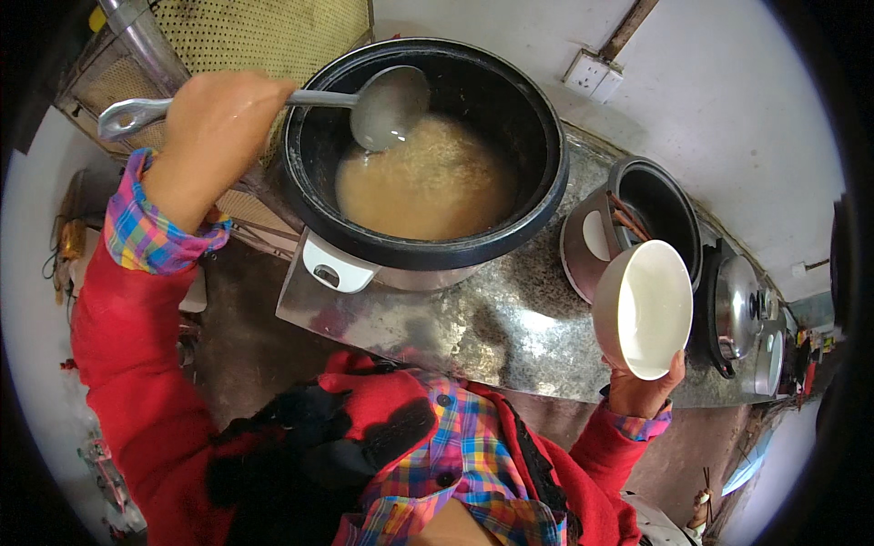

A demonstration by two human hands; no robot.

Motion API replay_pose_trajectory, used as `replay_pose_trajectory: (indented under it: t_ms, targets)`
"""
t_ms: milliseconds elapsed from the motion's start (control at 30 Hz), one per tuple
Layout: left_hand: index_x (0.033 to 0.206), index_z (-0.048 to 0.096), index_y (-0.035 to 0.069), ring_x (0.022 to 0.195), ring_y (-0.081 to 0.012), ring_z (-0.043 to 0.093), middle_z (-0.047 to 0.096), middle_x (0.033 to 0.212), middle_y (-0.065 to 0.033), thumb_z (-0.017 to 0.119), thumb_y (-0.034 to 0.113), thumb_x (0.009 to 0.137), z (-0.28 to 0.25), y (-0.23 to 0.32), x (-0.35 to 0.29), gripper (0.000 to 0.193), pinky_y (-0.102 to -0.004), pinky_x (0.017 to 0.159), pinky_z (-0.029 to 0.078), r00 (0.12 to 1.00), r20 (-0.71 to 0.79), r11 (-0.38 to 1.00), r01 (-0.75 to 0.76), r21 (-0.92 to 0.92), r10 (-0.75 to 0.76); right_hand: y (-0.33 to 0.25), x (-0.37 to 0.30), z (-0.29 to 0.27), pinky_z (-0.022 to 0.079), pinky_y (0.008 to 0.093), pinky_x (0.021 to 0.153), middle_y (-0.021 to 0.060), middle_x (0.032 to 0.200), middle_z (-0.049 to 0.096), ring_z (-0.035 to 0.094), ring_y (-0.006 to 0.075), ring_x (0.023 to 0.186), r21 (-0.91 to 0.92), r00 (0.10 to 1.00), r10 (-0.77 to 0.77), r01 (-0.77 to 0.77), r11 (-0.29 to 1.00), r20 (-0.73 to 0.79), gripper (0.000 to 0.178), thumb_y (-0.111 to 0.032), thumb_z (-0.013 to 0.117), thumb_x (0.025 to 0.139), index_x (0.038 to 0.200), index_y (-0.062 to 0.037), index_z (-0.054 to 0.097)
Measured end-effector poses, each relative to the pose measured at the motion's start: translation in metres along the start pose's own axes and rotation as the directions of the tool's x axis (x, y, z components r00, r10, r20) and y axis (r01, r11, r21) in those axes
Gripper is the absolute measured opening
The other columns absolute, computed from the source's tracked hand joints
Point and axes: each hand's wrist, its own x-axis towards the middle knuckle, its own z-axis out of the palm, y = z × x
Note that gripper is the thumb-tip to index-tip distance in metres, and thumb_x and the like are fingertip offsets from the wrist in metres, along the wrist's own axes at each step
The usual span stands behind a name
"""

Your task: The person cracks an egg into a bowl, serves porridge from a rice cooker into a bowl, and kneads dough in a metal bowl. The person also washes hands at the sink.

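Over the pot point(543, 173) slants a plain grey ladle point(390, 107).

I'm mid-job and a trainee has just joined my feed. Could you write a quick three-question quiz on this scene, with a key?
1. Which hand holds the ladle: left or right?
2. True or false: the white bowl is filled to the brim with liquid.
3. The ladle's head is over the opening of: A) the lidded pan, B) the large pot, C) the small pot.

Key
1. The left hand.
2. False: the white bowl, in the right hand, shows a bare inside.
3. B.
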Motion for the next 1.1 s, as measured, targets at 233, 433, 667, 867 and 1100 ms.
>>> replay_pose_trajectory:
  t_ms: [233,433,667,867,1100]
  targets:
    - [0.076,0.062,0.007,0.066,-0.0307,0.056,0.057,0.065,-0.0124,0.057,0.008,0.067,-0.032,0.0,-0.009,0.01,-0.0405,0.059,0.044,0.978,0.199,0.998,0.05,0.039,-0.057,0.002,0.009,-0.01,0.053,0.0396,0.052,0.0147,0.116,0.048,0.058,0.0307,0.089,0.016,1.0,0.03,-0.03,0.999,0.009,0.054,-0.041,0.047,0.08,0.121,-0.007,0.039]
    - [0.081,0.065,0.006,0.07,-0.0309,0.057,0.06,0.073,-0.014,0.063,0.014,0.069,-0.05,0.0,0.004,0.015,-0.0372,0.061,0.044,0.864,0.501,0.978,0.147,-0.149,-0.053,0.0,0.013,-0.009,0.054,0.0403,0.054,0.0149,0.116,0.049,0.058,0.0307,0.088,-0.002,0.997,0.055,-0.055,0.998,0.046,0.055,-0.042,0.047,0.08,0.121,-0.0076,0.038]
    - [0.083,0.064,0.004,0.066,-0.0259,0.059,0.061,0.07,-0.0131,0.061,0.014,0.071,-0.004,0.017,0.02,0.016,-0.0334,0.06,0.044,0.861,0.507,0.867,0.216,-0.449,0.048,-0.008,0.007,-0.013,0.054,0.0398,0.055,0.014,0.116,0.049,0.057,0.03,0.09,-0.018,0.998,0.022,-0.02,1.0,0.059,0.054,-0.042,0.046,0.08,0.121,-0.0081,0.038]
    - [0.087,0.063,0.002,0.06,-0.0164,0.056,0.059,0.065,-0.0101,0.059,0.01,0.073,0.036,0.026,0.025,0.017,-0.0289,0.056,0.042,0.87,0.492,0.763,0.321,-0.561,-0.004,-0.021,-0.004,-0.003,0.05,0.0391,0.076,0.0108,0.118,0.048,0.053,0.0264,0.102,-0.044,0.992,0.004,0.001,0.999,0.13,0.054,-0.04,0.049,0.08,0.123,-0.0081,0.037]
    - [0.094,0.061,0.0,0.055,-0.007,0.047,0.054,0.062,-0.0004,0.055,0.004,0.076,0.035,0.014,0.012,0.019,-0.0221,0.049,0.038,0.839,0.538,0.468,0.508,-0.723,-0.08,-0.028,-0.005,0.018,0.047,0.0375,0.082,0.0109,0.117,0.049,0.051,0.0249,0.104,-0.076,0.952,0.069,-0.048,0.996,0.298,0.054,-0.038,0.05,0.081,0.122,-0.0056,0.038]
